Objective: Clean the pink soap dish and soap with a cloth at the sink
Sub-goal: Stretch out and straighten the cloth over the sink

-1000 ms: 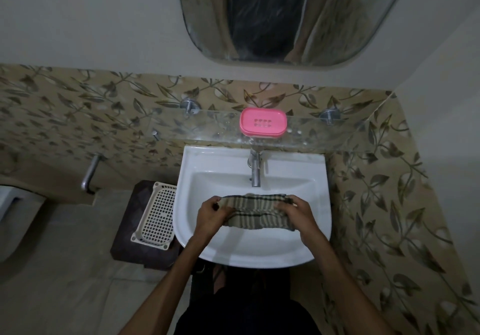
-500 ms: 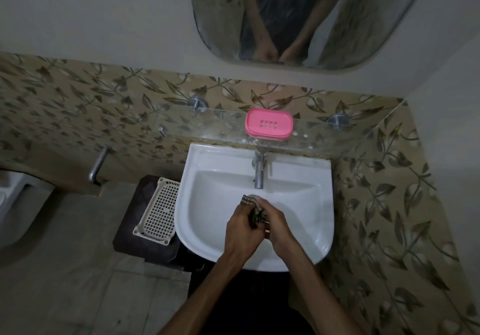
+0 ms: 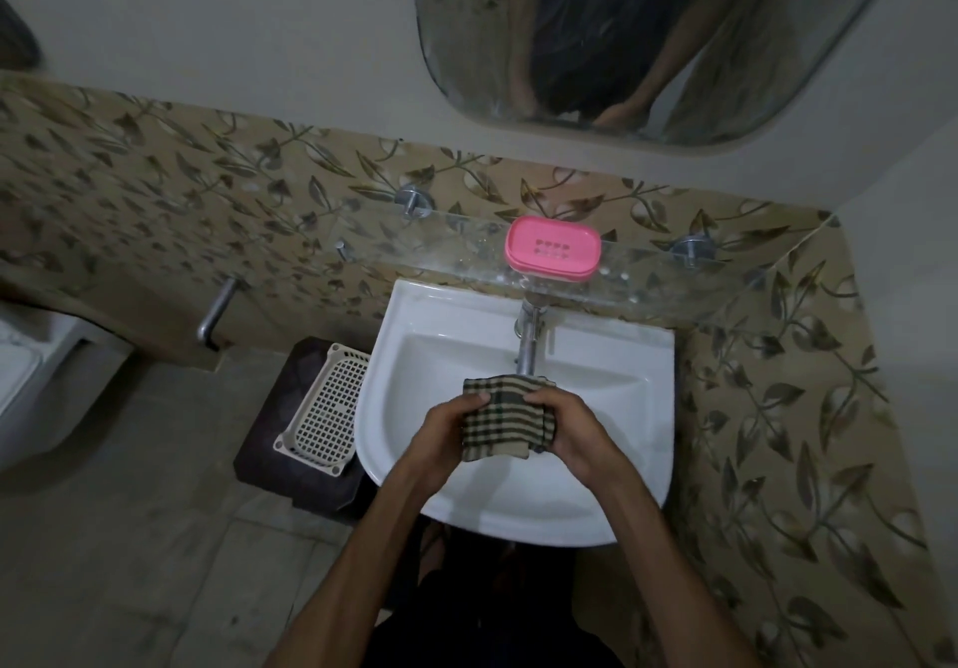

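White sink [image 3: 611,491] below; both hands [image 3: 510,426] grip checked cloth [image 3: 505,421]; no writing legible.

Pink soap dish [image 3: 553,248] lid-on (soap not visible) on glass shelf; checked cloth [image 3: 505,418] folded, over white sink [image 3: 643,356] basin.

Single head-worn wide view looks steeply down, close over the sink [image 3: 518,507], wall and mirror [image 3: 674,35] above.
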Tool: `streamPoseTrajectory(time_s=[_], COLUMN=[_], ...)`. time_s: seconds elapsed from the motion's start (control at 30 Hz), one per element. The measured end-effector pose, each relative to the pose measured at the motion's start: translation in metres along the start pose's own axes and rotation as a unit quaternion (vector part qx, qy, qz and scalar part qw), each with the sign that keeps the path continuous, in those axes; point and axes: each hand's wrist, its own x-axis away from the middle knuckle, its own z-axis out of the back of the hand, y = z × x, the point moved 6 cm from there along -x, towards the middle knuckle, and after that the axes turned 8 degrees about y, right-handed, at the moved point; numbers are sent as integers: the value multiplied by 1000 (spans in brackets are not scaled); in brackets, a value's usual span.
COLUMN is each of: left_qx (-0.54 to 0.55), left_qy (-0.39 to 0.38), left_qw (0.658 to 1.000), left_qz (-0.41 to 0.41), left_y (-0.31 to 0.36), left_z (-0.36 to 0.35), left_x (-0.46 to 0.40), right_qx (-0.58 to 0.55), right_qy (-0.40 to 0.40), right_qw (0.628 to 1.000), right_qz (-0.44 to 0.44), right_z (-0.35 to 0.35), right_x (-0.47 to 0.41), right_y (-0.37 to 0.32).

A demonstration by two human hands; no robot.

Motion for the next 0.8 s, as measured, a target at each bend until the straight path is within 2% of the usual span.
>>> streamPoseTrajectory(time_s=[0.03, 0.13, 0.17, 0.27, 0.37, 0.43, 0.63, 0.8], left_qx=[12, -6, -8, -34, -45, -27, 43, 94], left_qy=[16, 151, 174, 180, 174, 183, 254, 308], left_qw=[1000, 985, 980, 976, 980, 980, 959, 941], left_qz=[-18, -85, -97, -115, -84, -74, -117, -107], left_y=[2, 1, 0, -6, -13, -15, 1, 18], left_z=[2, 14, 15, 17, 27, 38, 70, 114], left_x=[-1, 1, 3, 6, 10, 10, 11, 5], right_qx=[27, 121, 148, 210, 249, 263, 335, 388], right_qy=[-3, 16, 15, -1, -2, 10, 43, 21], right_qw=[1000, 992, 988, 976, 967, 962, 929, 905], right_qz=[-1, 20, 30, 54, 61, 73, 153, 171], right_z=[0, 4, 3, -1, -7, -15, -55, -114], right_x=[-1, -8, -10, -15, -23, -31, -48, -65], right_y=[-4, -14, -16, -19, -16, -13, -15, -22])
